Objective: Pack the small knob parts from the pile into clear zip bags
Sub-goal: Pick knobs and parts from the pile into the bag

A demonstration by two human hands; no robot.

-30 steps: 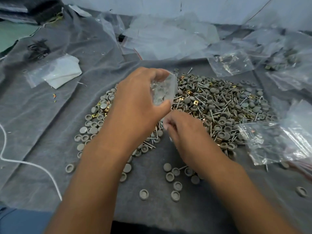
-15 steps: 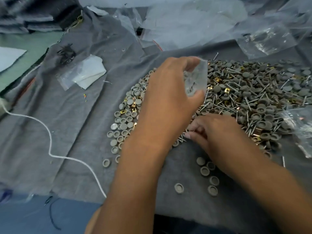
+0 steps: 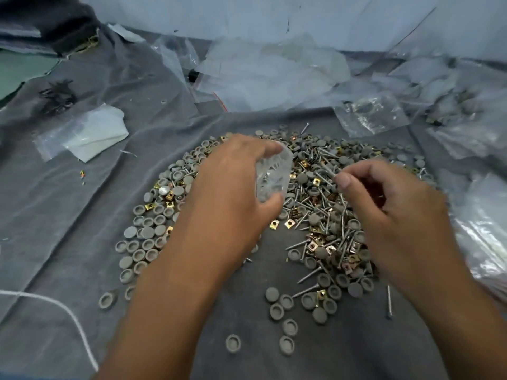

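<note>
A: Over the pile (image 3: 315, 204) — left hand (image 3: 236, 193) wrapped round a small clear zip bag (image 3: 273, 175), thumb and fingers curled, bag mouth turned toward the right.
B: Right hand (image 3: 395, 212)?
A: Fingers bent inward, thumb and forefinger pinching what looks like a thin screw shank (image 3: 327, 171). Blurry, can't confirm the part.
B: Pile contents?
A: Grey round knob caps (image 3: 148, 233), long screws (image 3: 307, 276), brass square nuts (image 3: 274, 224), all mixed on grey cloth (image 3: 82, 215). Loose caps scattered nearest the camera.
B: Step?
A: Probably loading: part picked, not yet in the bag. Can't tell if anything sits inside the bag already, too much glare.
B: Next move?
A: Likely bringing the pinch across to the bag mouth and dropping the part in. Needs the mouth kept spread by the left fingers, else a snag on the lip.
B: Other stuff?
A: Flat empty bags (image 3: 263, 75) heaped at the back, filled bags (image 3: 370, 116) back right and along the right edge, white cord (image 3: 68, 316) lower left, folded white sheet in a bag (image 3: 90, 133) left.
B: Progress?
A: Early to mid, judging by the big pile left.
</note>
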